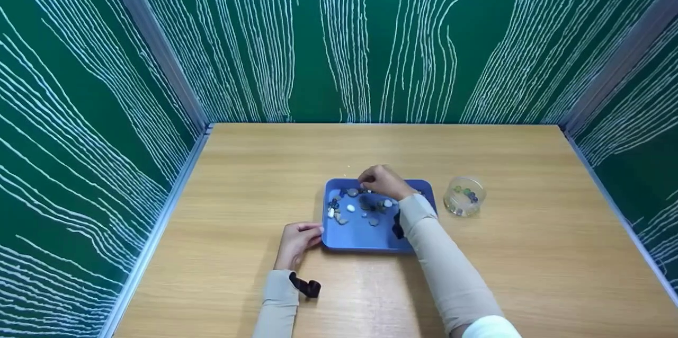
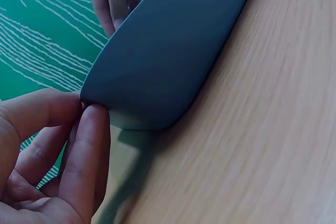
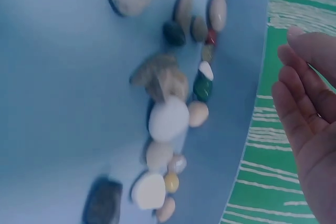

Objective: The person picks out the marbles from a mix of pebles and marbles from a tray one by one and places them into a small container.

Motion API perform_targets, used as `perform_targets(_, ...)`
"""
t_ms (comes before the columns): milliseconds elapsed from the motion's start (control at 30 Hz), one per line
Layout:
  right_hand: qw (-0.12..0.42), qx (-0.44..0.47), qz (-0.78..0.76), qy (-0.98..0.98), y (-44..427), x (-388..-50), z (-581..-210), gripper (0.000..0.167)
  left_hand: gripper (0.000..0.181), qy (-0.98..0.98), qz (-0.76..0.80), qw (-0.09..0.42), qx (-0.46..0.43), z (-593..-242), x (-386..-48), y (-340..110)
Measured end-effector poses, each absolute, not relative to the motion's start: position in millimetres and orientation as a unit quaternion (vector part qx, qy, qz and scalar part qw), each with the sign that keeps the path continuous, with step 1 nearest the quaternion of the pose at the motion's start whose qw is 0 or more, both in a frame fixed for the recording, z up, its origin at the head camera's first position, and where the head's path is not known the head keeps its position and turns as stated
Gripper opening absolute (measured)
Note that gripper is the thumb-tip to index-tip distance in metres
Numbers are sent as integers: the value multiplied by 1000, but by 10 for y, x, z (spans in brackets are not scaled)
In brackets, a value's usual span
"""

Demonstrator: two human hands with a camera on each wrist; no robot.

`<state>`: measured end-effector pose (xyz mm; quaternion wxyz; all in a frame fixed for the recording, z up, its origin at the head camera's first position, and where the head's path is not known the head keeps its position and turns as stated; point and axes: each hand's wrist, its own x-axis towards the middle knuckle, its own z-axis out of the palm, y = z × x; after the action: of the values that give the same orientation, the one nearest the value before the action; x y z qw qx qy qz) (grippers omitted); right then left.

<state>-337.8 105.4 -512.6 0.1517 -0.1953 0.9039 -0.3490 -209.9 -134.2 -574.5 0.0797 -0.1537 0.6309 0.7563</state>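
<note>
A shallow blue tray (image 1: 347, 236) holds scattered pebbles and small coloured glass pieces. Thumb and fingers of my left hand (image 1: 295, 242) pinch its front-left corner, seen close up in the left wrist view. Over the back part of the tray is my right hand (image 1: 385, 181), fingers pointing down. In the right wrist view this right hand (image 3: 315, 103) is beside the tray's edge, fingers loosely bent, with nothing visible between them. Near it in that view lie a white pebble (image 3: 169, 119), a dark green stone (image 3: 202, 87) and a yellow stone (image 3: 171, 182), in a rough line.
A round clear container (image 1: 450, 205) with several coloured glass marbles (image 1: 466, 192) stands right of the tray on the wooden table (image 1: 238, 179). Tiny pale bits (image 1: 348, 167) lie behind the tray. Green walls (image 1: 339, 41) with white wavy lines enclose the table's back and sides.
</note>
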Motion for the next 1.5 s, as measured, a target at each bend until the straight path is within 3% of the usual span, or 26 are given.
perform_targets(467, 172, -192, -335, 906, 731, -3386, -5181, 25, 29, 624, 761, 89, -154, -5763, -2112, -1353)
perform_targets(733, 123, -268, -307, 905, 624, -3356, -5293, 21, 31, 618, 766, 98, -148, -5700, -2082, -1356)
perform_targets(1500, 115, -279, -266, 915, 501, -3322, -5401, 23, 29, 617, 767, 88, -153, -5762, -2101, -1347)
